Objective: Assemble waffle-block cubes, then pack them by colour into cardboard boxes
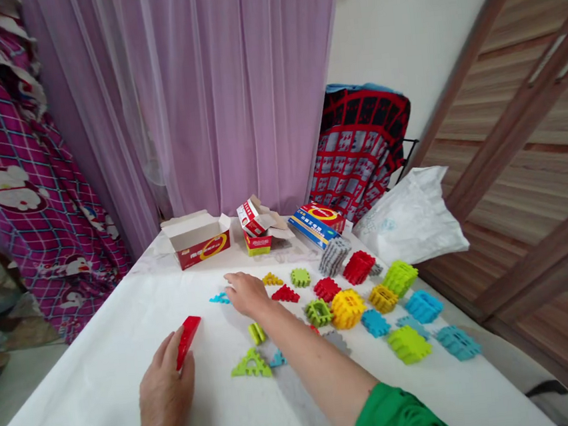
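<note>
Head view: left hand (163, 389) pinches red plastic bar (189, 337), best held steady; right hand (248, 293) beside blue toothed piece (218, 299), can't tell grip.

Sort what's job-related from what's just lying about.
Likely job: elongated red plastic piece in left hand; blue notched plastic piece beside right hand; multicoloured notched plastic blocks.

Likely just lying about: white plastic bag; magenta checked cloth.
</note>
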Motion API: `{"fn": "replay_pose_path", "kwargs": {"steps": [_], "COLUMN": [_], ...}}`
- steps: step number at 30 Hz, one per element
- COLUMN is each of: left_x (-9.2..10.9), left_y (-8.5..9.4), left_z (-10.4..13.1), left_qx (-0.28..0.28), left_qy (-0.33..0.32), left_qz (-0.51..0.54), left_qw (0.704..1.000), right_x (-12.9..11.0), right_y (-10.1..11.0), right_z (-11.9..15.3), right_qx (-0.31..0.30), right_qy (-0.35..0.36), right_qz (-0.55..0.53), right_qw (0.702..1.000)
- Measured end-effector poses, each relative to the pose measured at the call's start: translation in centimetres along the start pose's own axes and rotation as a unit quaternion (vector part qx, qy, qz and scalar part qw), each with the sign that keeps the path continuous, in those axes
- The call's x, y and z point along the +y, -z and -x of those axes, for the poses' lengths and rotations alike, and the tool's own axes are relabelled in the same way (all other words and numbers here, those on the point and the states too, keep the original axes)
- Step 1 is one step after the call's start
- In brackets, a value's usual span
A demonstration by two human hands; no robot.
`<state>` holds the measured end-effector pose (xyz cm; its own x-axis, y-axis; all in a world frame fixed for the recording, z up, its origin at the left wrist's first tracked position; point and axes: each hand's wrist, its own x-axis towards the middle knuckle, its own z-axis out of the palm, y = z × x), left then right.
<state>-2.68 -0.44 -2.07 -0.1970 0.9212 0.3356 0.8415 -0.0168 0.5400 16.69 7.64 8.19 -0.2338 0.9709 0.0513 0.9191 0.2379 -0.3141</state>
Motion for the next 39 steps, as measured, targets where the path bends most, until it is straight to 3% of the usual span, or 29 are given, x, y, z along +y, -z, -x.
{"fn": "replay_pose_path", "kwargs": {"steps": [4, 7, 9, 15, 20, 29, 34, 39], "left_x": [0.0, 0.1, 0.2, 0.7, 1.7, 2.8, 4.4, 4.5], "left_y": [0.1, 0.4, 0.6, 1.4, 2.2, 2.2, 3.2, 4.0], "left_z": [-0.2, -0.2, -0.3, -0.8, -0.9, -0.4, 0.1, 0.9], "left_qx": [0.006, 0.007, 0.001, -0.052, -0.05, 0.0, -0.037, -0.007], "left_qy": [0.004, 0.01, 0.024, 0.073, 0.095, 0.062, 0.112, 0.128], "left_qz": [0.011, 0.008, -0.006, -0.043, -0.047, -0.089, -0.138, -0.126], "left_qw": [1.0, 1.0, 1.0, 0.995, 0.993, 0.994, 0.983, 0.984], "right_x": [-1.4, -0.7, 0.8, 6.6, 9.7, 14.5, 14.8, 14.9], "right_y": [0.0, -0.6, -0.8, 0.6, 0.6, -1.4, -1.8, -2.1], "right_z": [5.5, 9.8, 12.0, 17.1, 20.7, 23.2, 23.0, 22.9], "right_qx": [0.041, 0.058, 0.076, 0.186, 0.277, 0.374, 0.385, 0.382], "right_qy": [0.127, 0.177, 0.167, 0.047, 0.038, -0.057, -0.056, -0.053], "right_qz": [-0.058, -0.071, -0.078, -0.119, -0.129, -0.189, -0.212, -0.216], "right_qw": [0.989, 0.98, 0.98, 0.974, 0.952, 0.906, 0.897, 0.897]}}
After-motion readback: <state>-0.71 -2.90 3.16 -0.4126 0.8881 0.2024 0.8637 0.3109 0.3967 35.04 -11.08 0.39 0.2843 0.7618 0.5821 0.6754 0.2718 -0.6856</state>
